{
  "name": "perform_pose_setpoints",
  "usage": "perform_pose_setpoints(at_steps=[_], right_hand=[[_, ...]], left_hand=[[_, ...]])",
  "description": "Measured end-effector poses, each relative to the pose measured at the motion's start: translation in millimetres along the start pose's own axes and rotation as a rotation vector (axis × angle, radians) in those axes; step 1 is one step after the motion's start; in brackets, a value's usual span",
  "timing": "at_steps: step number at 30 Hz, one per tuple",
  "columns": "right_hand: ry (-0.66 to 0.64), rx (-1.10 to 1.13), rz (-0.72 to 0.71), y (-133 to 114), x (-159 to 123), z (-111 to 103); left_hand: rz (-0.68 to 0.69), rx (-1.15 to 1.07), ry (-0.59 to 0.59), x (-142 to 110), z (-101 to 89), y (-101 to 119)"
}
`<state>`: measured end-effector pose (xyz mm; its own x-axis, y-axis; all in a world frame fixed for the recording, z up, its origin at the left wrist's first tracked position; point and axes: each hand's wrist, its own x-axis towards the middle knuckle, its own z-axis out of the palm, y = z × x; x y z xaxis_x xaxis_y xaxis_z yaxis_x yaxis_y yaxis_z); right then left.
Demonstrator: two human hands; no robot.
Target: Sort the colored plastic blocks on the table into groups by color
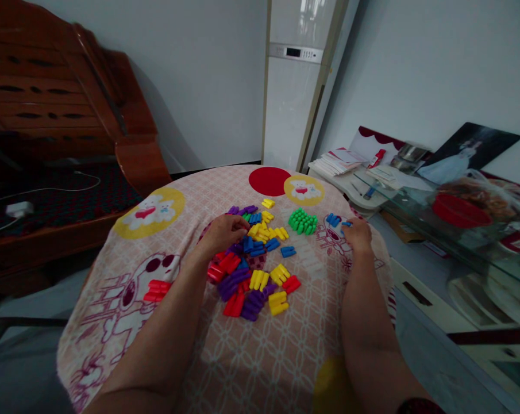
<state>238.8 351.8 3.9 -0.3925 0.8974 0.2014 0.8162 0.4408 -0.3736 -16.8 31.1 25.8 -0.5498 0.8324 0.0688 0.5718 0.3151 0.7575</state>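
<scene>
Over the left part of a loose pile of coloured plastic building blocks, my left hand has its fingers curled together; what they may hold is hidden. The pile mixes purple blocks, red blocks, yellow blocks and blue blocks. At the table's right side my right hand pinches a small blue block. Just left of it lie other blue blocks on the cloth. Between the two hands a tight cluster of green blocks stands by itself.
A patterned cloth covers the round table. A red block group lies beside my left forearm. At right stands a glass-topped cabinet with papers and a red bowl. A wooden bench is at left, a white air conditioner behind.
</scene>
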Motion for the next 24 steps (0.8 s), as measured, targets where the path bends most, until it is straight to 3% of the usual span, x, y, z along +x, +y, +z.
perform_pose_setpoints(at_steps=[4,9,13,24], right_hand=[[0.079,0.050,-0.034,0,2,6],[-0.059,0.316,0.057,1,4,9],[-0.097,0.494,0.157,-4,2,9],[-0.117,0.545,0.169,-8,-1,6]], left_hand=[[-0.006,-0.046,-0.004,-1,1.0,1],[-0.004,-0.048,-0.005,-1,1.4,1],[0.006,-0.015,0.003,0,1.0,1],[0.030,0.094,0.023,-1,0.7,8]])
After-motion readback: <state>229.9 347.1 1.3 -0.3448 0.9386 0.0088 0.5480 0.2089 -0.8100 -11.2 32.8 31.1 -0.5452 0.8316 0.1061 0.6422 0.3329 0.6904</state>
